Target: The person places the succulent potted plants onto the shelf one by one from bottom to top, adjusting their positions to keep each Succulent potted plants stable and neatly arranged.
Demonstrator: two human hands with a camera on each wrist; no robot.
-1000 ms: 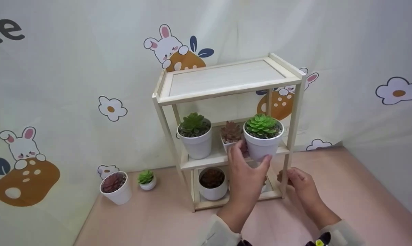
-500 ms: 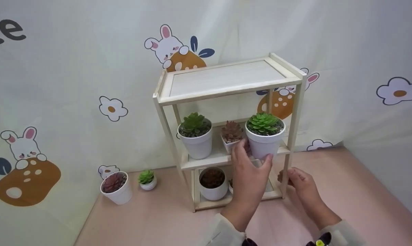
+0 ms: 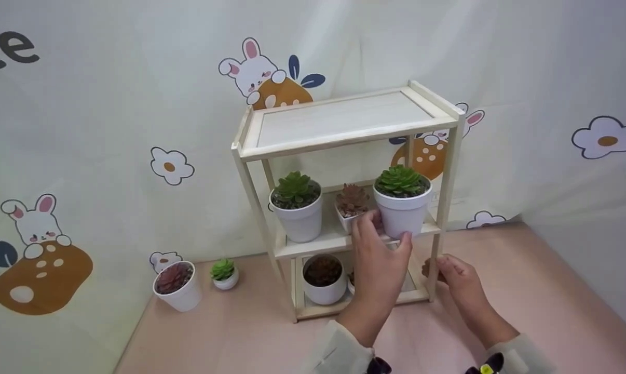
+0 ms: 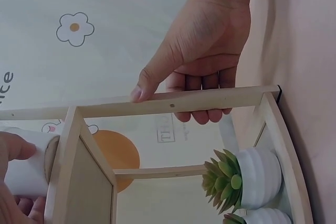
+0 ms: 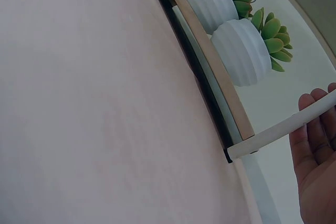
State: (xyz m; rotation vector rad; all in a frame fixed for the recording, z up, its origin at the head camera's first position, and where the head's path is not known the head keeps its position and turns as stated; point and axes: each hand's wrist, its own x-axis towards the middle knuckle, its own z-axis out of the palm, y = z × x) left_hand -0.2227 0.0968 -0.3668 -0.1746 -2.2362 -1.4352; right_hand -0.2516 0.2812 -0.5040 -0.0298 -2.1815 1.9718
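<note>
A three-tier wooden shelf rack (image 3: 344, 119) stands on the table. At the right end of its middle tier, my left hand (image 3: 378, 265) grips a white plant pot (image 3: 402, 210) with a green succulent, thumb in front and fingers at the left side. In the left wrist view the pot (image 4: 31, 163) sits at the tier's edge; whether its base fully rests there, I cannot tell. My right hand (image 3: 461, 283) holds the rack's right front post (image 4: 210, 99), the thumb on one side and the fingers wrapped behind. A small reddish succulent (image 3: 352, 201) is beside the gripped pot.
Another green succulent pot (image 3: 296, 213) stands at the middle tier's left end. Below are a round pot (image 3: 323, 283) and small ribbed pots (image 4: 260, 174), partly hidden by my left hand. Left of the rack, a reddish succulent pot (image 3: 178, 288) and a tiny green one (image 3: 223, 275) stand on the table.
My left hand has shifted the gripped pot slightly right and farther back over the middle tier, and the pot now looks more upright. My right hand has stayed on the post.
</note>
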